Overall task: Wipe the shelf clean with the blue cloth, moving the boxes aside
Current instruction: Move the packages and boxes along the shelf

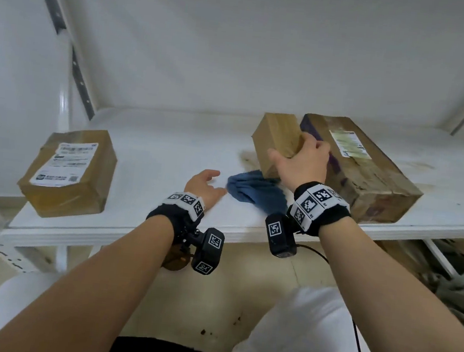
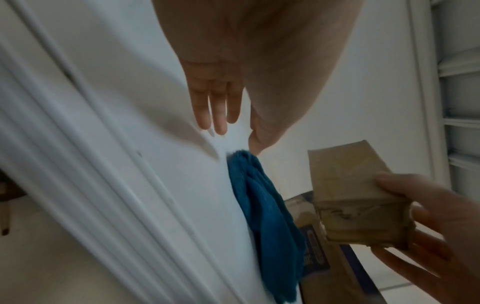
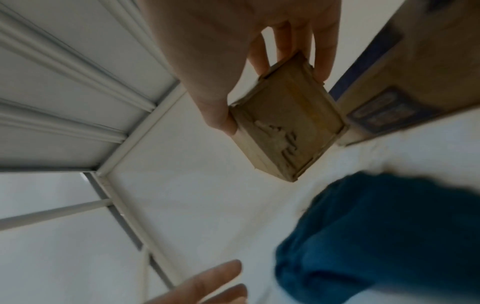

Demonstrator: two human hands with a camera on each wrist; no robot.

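A crumpled blue cloth (image 1: pixel 255 191) (image 2: pixel 262 216) (image 3: pixel 384 236) lies near the front of the white shelf (image 1: pixel 170 145). My right hand (image 1: pixel 299 160) (image 3: pixel 270 61) grips a small brown box (image 1: pixel 276 140) (image 2: pixel 355 207) (image 3: pixel 288 127), thumb on its near side and fingers over the far side, tilted up just behind the cloth. My left hand (image 1: pixel 206 186) (image 2: pixel 223 111) hovers open over the shelf, its thumb close to the cloth's left end. A long taped box (image 1: pixel 370 168) (image 3: pixel 405 86) lies right of the small one. A labelled box (image 1: pixel 72 170) sits at the left.
Brown stains (image 1: pixel 246 157) mark the shelf left of the small box, with more at the far right (image 1: pixel 417 165). Metal uprights (image 1: pixel 78 71) stand at the back left corner. Bare shelf lies between the labelled box and the cloth. Below the shelf are the floor and bags (image 1: pixel 461 286).
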